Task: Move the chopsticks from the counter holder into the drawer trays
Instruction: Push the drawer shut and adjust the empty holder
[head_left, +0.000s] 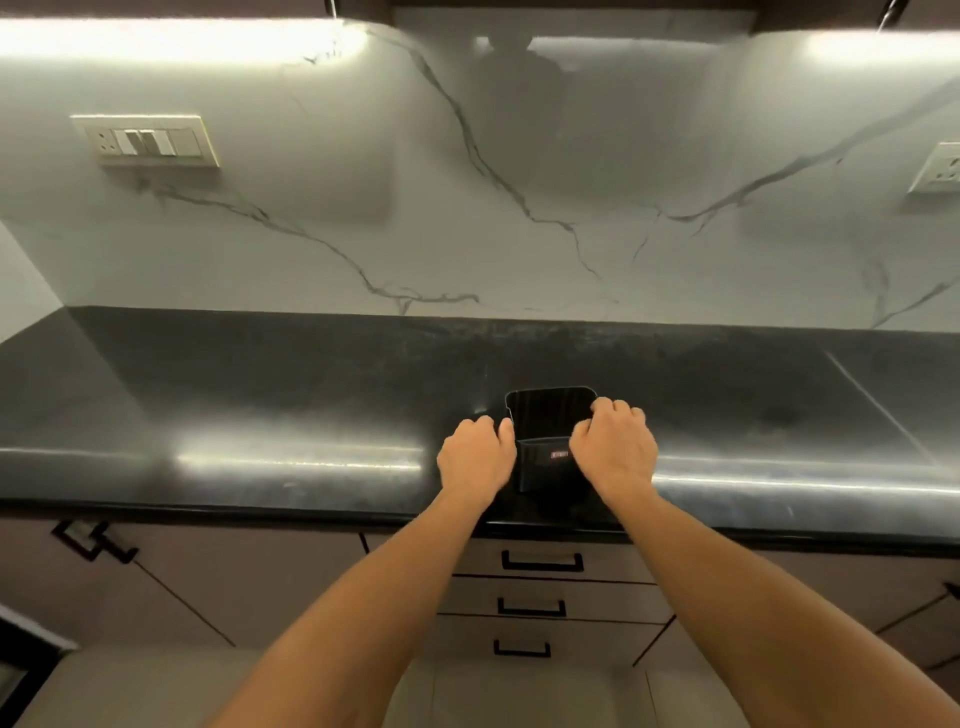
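A black plastic holder (545, 423) stands near the front edge of the dark counter (260, 395). It has a tall back wall, a lower front pocket and a small red label. My left hand (475, 454) grips its left side and my right hand (615, 447) curls over its right rim. No chopsticks show in the holder or anywhere else. Below the counter sit three closed drawers; the top drawer (543, 561) has a black handle.
A marble backsplash (467, 208) rises behind the counter, with a switch plate (145, 140) at the left and a socket (937, 169) at the right. Cabinet doors (93, 540) with black handles flank the drawers.
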